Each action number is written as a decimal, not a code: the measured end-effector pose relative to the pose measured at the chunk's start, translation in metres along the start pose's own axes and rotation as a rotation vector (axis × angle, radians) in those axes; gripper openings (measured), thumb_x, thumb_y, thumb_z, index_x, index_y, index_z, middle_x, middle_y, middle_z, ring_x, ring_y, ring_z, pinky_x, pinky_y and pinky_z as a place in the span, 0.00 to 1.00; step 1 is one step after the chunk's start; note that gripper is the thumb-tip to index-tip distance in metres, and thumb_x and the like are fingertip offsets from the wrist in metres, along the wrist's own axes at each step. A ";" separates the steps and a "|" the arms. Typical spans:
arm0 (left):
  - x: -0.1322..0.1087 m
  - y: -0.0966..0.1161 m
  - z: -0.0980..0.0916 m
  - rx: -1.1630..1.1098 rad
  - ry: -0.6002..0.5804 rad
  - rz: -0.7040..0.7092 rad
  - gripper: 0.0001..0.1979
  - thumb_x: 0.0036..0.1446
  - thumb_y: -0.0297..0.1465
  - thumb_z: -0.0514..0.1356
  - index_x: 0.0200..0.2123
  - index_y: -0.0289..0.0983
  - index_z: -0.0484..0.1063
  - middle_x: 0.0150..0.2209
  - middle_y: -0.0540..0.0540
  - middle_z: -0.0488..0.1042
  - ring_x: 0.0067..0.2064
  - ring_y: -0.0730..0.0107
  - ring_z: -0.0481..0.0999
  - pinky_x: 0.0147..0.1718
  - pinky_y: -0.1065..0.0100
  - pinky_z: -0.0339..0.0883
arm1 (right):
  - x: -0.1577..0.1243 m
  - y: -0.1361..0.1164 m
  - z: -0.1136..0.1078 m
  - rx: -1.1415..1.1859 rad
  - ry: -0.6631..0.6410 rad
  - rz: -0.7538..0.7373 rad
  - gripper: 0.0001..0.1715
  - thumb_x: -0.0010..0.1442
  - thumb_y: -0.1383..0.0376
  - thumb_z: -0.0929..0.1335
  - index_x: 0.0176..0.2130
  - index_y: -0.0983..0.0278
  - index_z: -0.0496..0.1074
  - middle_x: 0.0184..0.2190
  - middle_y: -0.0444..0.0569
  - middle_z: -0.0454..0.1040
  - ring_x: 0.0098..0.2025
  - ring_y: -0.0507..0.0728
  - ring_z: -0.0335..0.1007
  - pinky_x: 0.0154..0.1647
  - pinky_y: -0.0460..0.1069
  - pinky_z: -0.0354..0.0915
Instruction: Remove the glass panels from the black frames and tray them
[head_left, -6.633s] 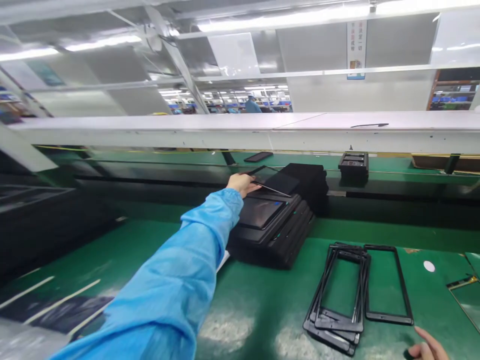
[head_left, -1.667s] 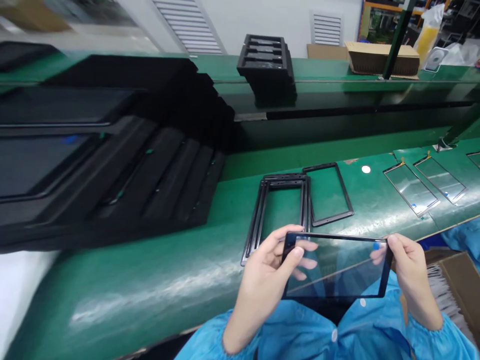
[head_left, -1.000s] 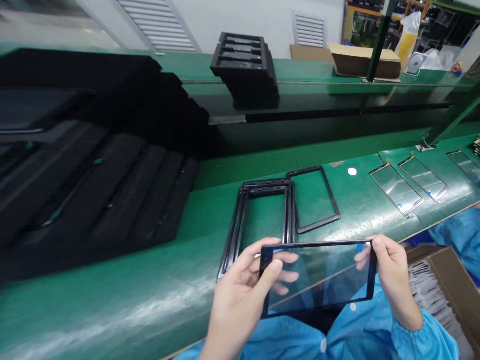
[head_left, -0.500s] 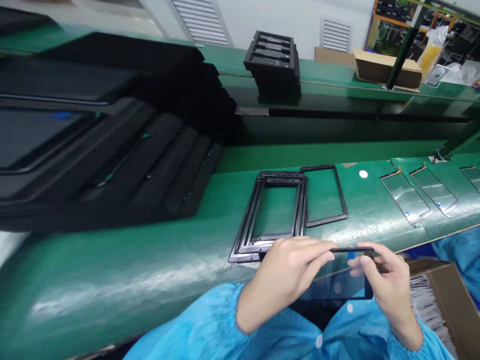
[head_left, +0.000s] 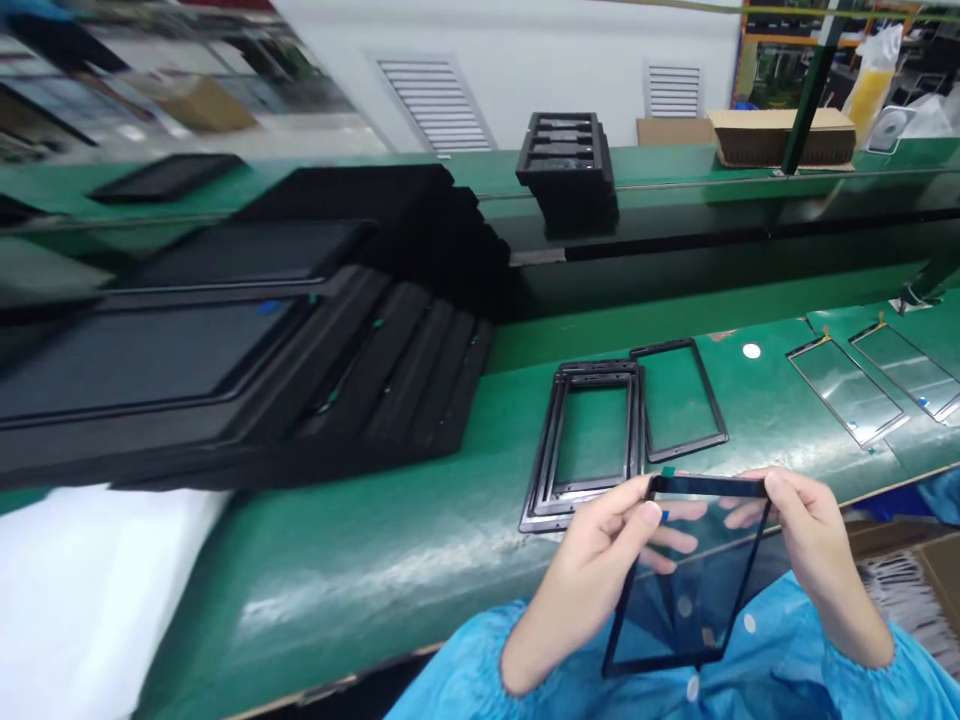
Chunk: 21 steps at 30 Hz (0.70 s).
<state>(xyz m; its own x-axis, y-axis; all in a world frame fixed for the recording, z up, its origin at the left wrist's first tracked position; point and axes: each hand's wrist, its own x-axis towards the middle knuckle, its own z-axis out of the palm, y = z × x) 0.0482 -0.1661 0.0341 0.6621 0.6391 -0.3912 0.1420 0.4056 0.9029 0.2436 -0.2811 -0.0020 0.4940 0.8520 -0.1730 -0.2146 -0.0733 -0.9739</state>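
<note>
So, both hands grip a black-framed glass panel (head_left: pixel 686 570) just past the near edge of the bench (head_left: pixel 360 590), above the lap of a blue smock (head_left: pixel 757 655). The left hand (head_left: pixel 592 570) pinches the panel's far left corner, thumb on top and fingers showing through the glass from behind. The right hand (head_left: pixel 817 540) clasps the far right corner the same way. The panel's long axis runs near to far, leaning slightly right at its far end, and its face is tilted. Just beyond it, nearly touching the left hand, lies a stack of black rectangular frames (head_left: pixel 592 445), with a single frame (head_left: pixel 679 400) beside it on the right. Further right, clear film sheets (head_left: pixel 847 390) lie in a row. A large stack of black foam trays (head_left: pixel 262 370) fills the bench on the left. Well beyond, a smaller black tray stack (head_left: pixel 566 165) sits on a far green shelf (head_left: pixel 675 185).
</note>
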 end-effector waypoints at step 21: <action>0.008 -0.005 -0.017 0.266 0.032 0.138 0.21 0.66 0.42 0.64 0.58 0.40 0.75 0.43 0.40 0.87 0.31 0.60 0.86 0.25 0.69 0.76 | 0.002 -0.002 -0.024 -0.133 0.086 -0.182 0.23 0.72 0.48 0.70 0.53 0.59 0.84 0.48 0.55 0.87 0.48 0.61 0.86 0.50 0.53 0.80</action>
<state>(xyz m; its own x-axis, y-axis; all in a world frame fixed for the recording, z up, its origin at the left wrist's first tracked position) 0.0405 -0.1522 0.0239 0.6653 0.6986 -0.2633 0.2426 0.1312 0.9612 0.2656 -0.2917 -0.0035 0.5854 0.8107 0.0004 -0.0054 0.0044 -1.0000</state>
